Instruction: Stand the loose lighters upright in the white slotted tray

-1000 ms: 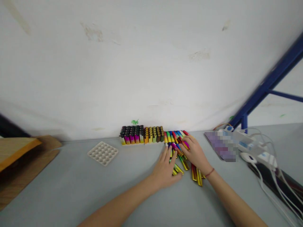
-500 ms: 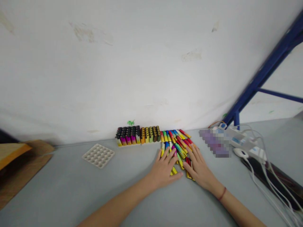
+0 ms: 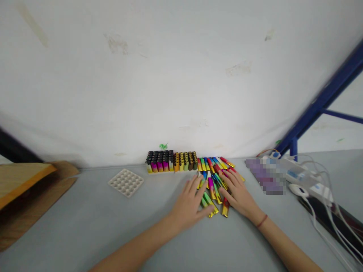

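Note:
Loose shiny lighters (image 3: pixel 211 187) in red, green, blue, magenta and gold lie in a jumbled pile near the wall. My left hand (image 3: pixel 187 202) is over the pile's left edge, slightly blurred, fingers stretched apart, with green-and-yellow lighters (image 3: pixel 209 204) beside its thumb. Across the pile's right side rests my right hand (image 3: pixel 238 192), its fingers spread and palm down. A red-gold lighter (image 3: pixel 225 207) lies just below the right thumb. Behind my left hand, lighters with black tops (image 3: pixel 160 161) and gold-topped lighters (image 3: pixel 185 161) stand upright in tight rows.
An off-white tray with round hollows (image 3: pixel 126 183) lies left on the grey table (image 3: pixel 113 230). Cardboard (image 3: pixel 36 204) is at the far left. To the right are a pixelated purple item (image 3: pixel 266 177), a power strip (image 3: pixel 300 173) and white cables (image 3: pixel 314 223). A blue metal frame (image 3: pixel 314 109) slants behind.
The view has shifted, so the scene sits further right. My left hand has drawn left, uncovering green-and-yellow lighters. Lighters under my hands lie differently; my right hand stays over the pile.

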The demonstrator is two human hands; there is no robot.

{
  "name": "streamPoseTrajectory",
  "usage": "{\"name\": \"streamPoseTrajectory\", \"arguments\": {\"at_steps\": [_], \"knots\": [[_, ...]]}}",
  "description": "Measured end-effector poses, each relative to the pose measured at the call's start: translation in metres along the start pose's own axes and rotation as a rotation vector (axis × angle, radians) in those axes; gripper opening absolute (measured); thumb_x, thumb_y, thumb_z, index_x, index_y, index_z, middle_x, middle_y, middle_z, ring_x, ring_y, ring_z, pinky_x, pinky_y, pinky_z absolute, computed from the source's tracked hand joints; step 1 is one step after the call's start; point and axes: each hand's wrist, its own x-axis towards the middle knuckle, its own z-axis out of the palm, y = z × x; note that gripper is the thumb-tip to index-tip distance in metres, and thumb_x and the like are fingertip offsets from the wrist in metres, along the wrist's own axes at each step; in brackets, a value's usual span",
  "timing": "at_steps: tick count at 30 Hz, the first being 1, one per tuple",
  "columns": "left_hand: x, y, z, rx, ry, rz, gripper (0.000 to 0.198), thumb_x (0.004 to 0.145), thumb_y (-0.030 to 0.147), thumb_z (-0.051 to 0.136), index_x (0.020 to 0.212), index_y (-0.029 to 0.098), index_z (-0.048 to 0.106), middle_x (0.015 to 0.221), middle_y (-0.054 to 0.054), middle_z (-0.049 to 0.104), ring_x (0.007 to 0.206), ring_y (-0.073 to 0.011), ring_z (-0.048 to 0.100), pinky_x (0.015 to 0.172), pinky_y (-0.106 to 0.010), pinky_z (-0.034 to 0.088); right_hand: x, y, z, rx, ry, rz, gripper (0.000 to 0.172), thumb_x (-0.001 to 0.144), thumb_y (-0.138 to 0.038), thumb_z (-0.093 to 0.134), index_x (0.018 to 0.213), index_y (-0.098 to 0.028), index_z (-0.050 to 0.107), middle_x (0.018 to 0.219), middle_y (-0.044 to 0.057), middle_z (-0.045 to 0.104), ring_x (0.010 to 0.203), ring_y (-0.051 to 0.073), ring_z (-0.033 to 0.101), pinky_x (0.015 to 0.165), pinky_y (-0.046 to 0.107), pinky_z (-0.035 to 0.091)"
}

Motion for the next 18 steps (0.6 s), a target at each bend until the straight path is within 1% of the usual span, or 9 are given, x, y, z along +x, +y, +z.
{"name": "streamPoseTrajectory", "arguments": {"at_steps": [2,3,5,7,9,10,12,14,18], "knots": [[-0.017,-0.031,-0.024,0.019,0.114,-0.116,0.045,0.099,0.043,0.033,0.133,0.016,0.045,0.134,-0.013,0.048,0.126,-0.0257,0.043,0.106,-0.041,0.035,0.003,-0.005,-0.003,-0.001,0.027,0.003,0.047,0.092,-0.040,0.048,0.133,-0.019,0.049,0.136,0.013,0.049,0.134,0.029,0.034,0.110,0.053,0.031],[-0.029,-0.052,-0.036,0.056,0.184,-0.186,0.040,0.099,0.038,0.031,0.126,0.016,0.050,0.127,-0.013,0.053,0.121,-0.0254,0.047,0.105,-0.042,0.037,0.006,-0.008,-0.004,0.001,0.037,0.001,0.045,0.091,-0.040,0.049,0.130,-0.019,0.051,0.134,0.013,0.051,0.132,0.029,0.036,0.109,0.053,0.032],[-0.058,-0.097,-0.061,0.176,0.305,-0.319,0.037,0.096,0.038,0.034,0.117,0.014,0.053,0.119,-0.014,0.056,0.115,-0.0276,0.050,0.104,-0.046,0.037,0.013,-0.019,-0.006,0.008,0.040,-0.020,0.038,0.090,-0.037,0.050,0.122,-0.018,0.056,0.129,0.013,0.053,0.129,0.029,0.040,0.107,0.052,0.035],[-0.091,-0.140,-0.080,0.257,0.281,-0.409,0.041,0.092,0.046,0.040,0.114,0.015,0.054,0.122,-0.014,0.055,0.117,-0.0292,0.049,0.104,-0.047,0.036,0.025,-0.035,-0.005,0.024,0.031,-0.073,0.031,0.090,-0.033,0.050,0.116,-0.017,0.058,0.126,0.014,0.054,0.127,0.029,0.042,0.106,0.051,0.036],[-0.121,-0.170,-0.093,0.244,0.147,-0.406,0.044,0.090,0.053,0.041,0.110,0.017,0.057,0.122,-0.012,0.056,0.116,-0.0279,0.051,0.104,-0.043,0.038,0.044,-0.055,-0.002,0.053,0.030,-0.152,0.029,0.089,-0.028,0.050,0.114,-0.016,0.058,0.124,0.014,0.055,0.126,0.029,0.042,0.105,0.051,0.037],[-0.133,-0.179,-0.097,0.230,0.082,-0.402,0.045,0.090,0.054,0.040,0.111,0.018,0.058,0.124,-0.011,0.057,0.116,-0.0267,0.052,0.104,-0.041,0.038,0.056,-0.067,0.001,0.070,0.025,-0.196,0.029,0.089,-0.027,0.050,0.115,-0.017,0.058,0.123,0.014,0.055,0.125,0.028,0.043,0.105,0.051,0.037],[-0.150,-0.182,-0.100,0.237,0.012,-0.411,0.048,0.091,0.052,0.037,0.119,0.018,0.057,0.128,-0.009,0.055,0.118,-0.0253,0.052,0.104,-0.038,0.038,0.086,-0.091,0.009,0.090,-0.003,-0.285,0.033,0.087,-0.025,0.052,0.118,-0.016,0.056,0.123,0.015,0.055,0.123,0.028,0.043,0.105,0.050,0.037],[-0.156,-0.173,-0.099,0.307,-0.019,-0.469,0.049,0.092,0.049,0.036,0.125,0.017,0.056,0.130,-0.010,0.054,0.120,-0.0265,0.051,0.104,-0.040,0.037,0.118,-0.113,0.020,0.073,-0.007,-0.343,0.039,0.085,-0.026,0.054,0.122,-0.013,0.054,0.123,0.017,0.055,0.121,0.029,0.044,0.106,0.049,0.035],[-0.157,-0.146,-0.094,0.498,-0.079,-0.703,0.049,0.092,0.041,0.040,0.136,0.021,0.050,0.128,-0.012,0.055,0.114,-0.0319,0.053,0.088,-0.047,0.045,0.168,-0.147,0.047,-0.004,-0.025,-0.342,0.047,0.083,-0.031,0.058,0.123,-0.008,0.053,0.121,0.020,0.055,0.115,0.032,0.046,0.100,0.049,0.038]]}}
